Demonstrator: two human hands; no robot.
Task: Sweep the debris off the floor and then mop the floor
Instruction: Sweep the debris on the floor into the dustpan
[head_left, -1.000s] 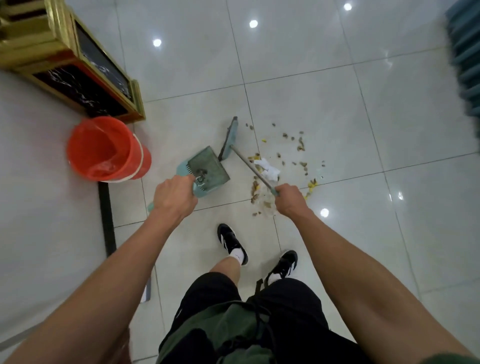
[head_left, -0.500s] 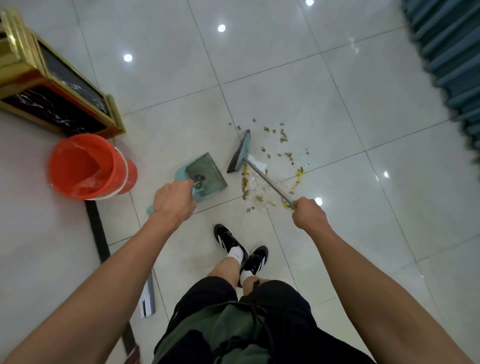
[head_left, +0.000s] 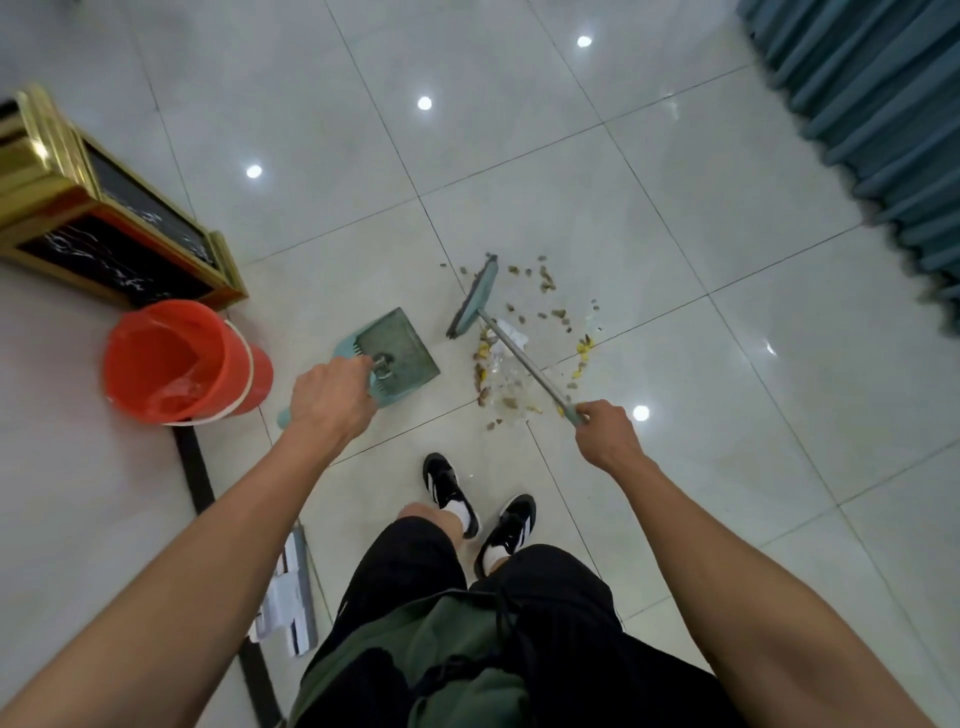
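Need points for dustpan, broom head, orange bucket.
dustpan (head_left: 400, 345), head view, middle of the flat pan.
broom head (head_left: 472, 299), head view, middle of the teal bar.
orange bucket (head_left: 236, 340), head view, right rim.

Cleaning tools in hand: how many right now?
2. The dustpan is held by the left hand, beside the orange bin; the broom is held by the right hand, amid the debris.

Teal broom (head_left: 475, 296) head on tiles beside scattered debris (head_left: 519, 358), teal dustpan (head_left: 397, 348) lying nearby
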